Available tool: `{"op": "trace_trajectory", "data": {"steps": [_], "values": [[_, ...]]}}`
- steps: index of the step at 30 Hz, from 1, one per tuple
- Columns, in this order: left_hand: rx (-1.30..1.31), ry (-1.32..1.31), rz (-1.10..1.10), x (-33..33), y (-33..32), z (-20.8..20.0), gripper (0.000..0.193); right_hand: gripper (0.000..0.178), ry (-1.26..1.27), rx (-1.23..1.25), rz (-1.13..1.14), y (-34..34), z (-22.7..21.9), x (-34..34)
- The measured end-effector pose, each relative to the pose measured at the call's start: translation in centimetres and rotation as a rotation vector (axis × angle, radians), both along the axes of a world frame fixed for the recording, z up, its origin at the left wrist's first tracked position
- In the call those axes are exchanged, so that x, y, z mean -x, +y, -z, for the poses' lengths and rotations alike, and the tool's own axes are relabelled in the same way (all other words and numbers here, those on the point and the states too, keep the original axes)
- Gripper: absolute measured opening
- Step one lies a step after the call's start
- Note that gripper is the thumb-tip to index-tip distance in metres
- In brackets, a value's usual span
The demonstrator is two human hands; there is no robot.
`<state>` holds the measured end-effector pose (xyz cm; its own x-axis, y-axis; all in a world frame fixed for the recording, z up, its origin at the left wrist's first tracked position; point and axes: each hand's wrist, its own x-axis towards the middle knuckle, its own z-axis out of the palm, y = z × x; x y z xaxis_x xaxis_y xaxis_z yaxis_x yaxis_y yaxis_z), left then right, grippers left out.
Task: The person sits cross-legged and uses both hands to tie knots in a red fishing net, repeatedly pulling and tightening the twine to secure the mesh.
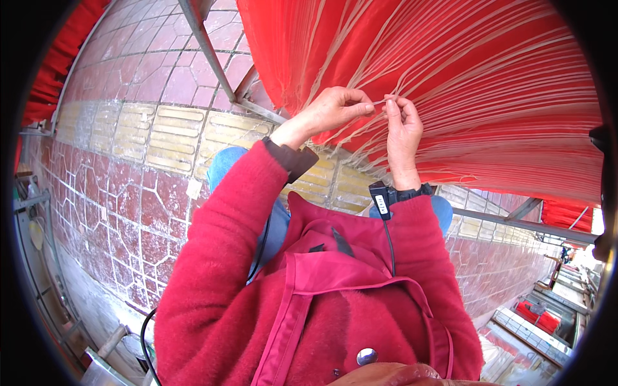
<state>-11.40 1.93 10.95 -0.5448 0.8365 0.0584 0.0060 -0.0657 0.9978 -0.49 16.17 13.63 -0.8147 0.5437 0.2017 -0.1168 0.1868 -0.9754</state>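
Note:
A wide red cloth (273, 55) spreads across the upper right, with many long pale threads (412, 72) fanning over it. Loose thread ends hang in a fringe along its near edge. Over this edge my left hand (331, 110) pinches a thin strand between thumb and forefinger. Just to its right, my right hand (403, 128) is raised, with thumb and forefinger pressed together on the same short strand (380, 102). The fingertips are close but apart. Both wrists wear dark bands, and a small black box (380, 199) sits by the right one.
A metal frame (212, 58) runs beside and under the cloth, with a rail (515, 222) at right. Below are red paving tiles (135, 206) and a ribbed yellow strip (177, 138). More red cloth (55, 83) hangs at far left. My knees are under the cloth's near edge.

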Motion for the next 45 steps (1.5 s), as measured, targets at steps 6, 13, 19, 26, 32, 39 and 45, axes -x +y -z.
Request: {"op": "trace_trajectory", "data": {"steps": [6,13,19,26,32,39,45], "values": [[0.118,0.066,-0.089,0.8,-0.4,0.0,0.031,0.014,-0.060,0.092,0.086,1.2,0.4,-1.1],[0.084,0.130,-0.168,0.7,-0.4,0.4,0.029,0.016,-0.019,0.064,0.076,1.6,0.9,-1.1],[0.090,0.077,-0.126,0.8,-0.5,0.6,0.022,0.025,0.025,0.116,0.032,1.4,1.6,-0.6],[0.113,0.138,-0.156,1.2,-0.6,1.1,0.019,0.028,0.064,0.057,0.075,0.6,2.2,-1.1],[0.121,0.177,-0.169,1.3,-0.6,1.5,0.019,0.025,0.054,0.059,0.056,-0.2,2.3,-1.3],[0.245,0.256,-0.071,1.7,-0.9,2.9,0.023,0.029,-0.243,0.083,-0.127,-0.3,6.2,-0.4],[0.410,0.370,0.006,1.9,-1.3,4.4,0.028,0.031,-0.355,0.052,-0.166,-0.5,11.3,0.7]]}}
